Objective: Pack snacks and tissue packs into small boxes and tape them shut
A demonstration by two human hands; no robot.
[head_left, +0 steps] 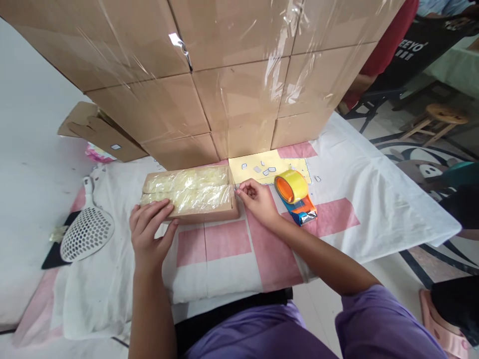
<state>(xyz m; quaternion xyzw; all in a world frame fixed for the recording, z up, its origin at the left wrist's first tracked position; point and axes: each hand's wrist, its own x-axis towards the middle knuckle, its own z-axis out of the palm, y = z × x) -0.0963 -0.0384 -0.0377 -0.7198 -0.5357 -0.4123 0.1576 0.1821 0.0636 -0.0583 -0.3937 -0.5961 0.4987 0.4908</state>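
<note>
In front of me on the table lies a low cardboard box, its top showing pale yellowish contents under shiny clear plastic. My left hand rests on the box's near left corner, fingers spread over the plastic and thumb along the front side. My right hand is at the box's right end, thumb and forefinger pinched together against the edge. Whatever sits between those fingertips is too small to make out. Just right of that hand stands an orange and blue tape dispenser with a yellow-rimmed tape roll.
A wall of taped cardboard boxes rises behind the work. A yellow sheet with small stickers lies at its foot. To the left are a white perforated skimmer and an opened carton. Another person's red sleeve shows at upper right.
</note>
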